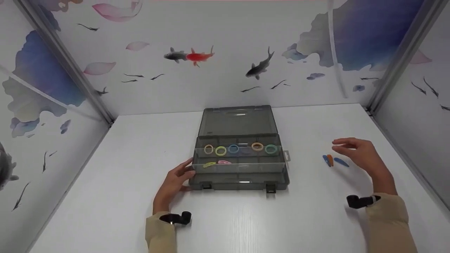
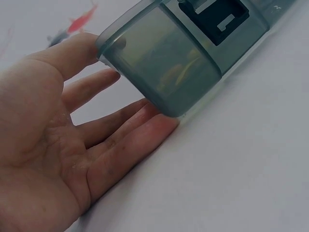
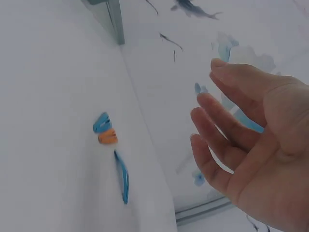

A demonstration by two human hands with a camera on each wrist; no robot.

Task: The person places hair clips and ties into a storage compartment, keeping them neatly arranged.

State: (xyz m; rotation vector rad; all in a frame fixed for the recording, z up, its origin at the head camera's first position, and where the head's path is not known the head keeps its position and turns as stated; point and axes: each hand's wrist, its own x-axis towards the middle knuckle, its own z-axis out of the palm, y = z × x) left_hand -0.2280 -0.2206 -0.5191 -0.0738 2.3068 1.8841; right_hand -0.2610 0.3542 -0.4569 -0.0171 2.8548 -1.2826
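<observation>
A translucent grey storage box (image 1: 242,177) stands with its lid (image 1: 239,123) folded back. My left hand (image 1: 173,182) holds its left side near the front corner. In the left wrist view the thumb (image 2: 72,53) is hooked over the rim, with the other fingers along the wall and bottom corner. My right hand (image 1: 362,154) hovers with nothing in it, fingers loosely bent. Close by on the table lie two blue snap hair clips (image 1: 341,162) (image 3: 102,123) and an orange one (image 1: 330,160). Inside the box's middle row are a yellow hair clip (image 1: 209,164) and a pink one (image 1: 224,162).
Several coloured hair ties (image 1: 220,151) stand in the box's back row. Front latches (image 1: 270,188) hang at the box's near edge. The white table (image 1: 133,151) meets a printed back wall (image 1: 225,84), with side walls to left and right.
</observation>
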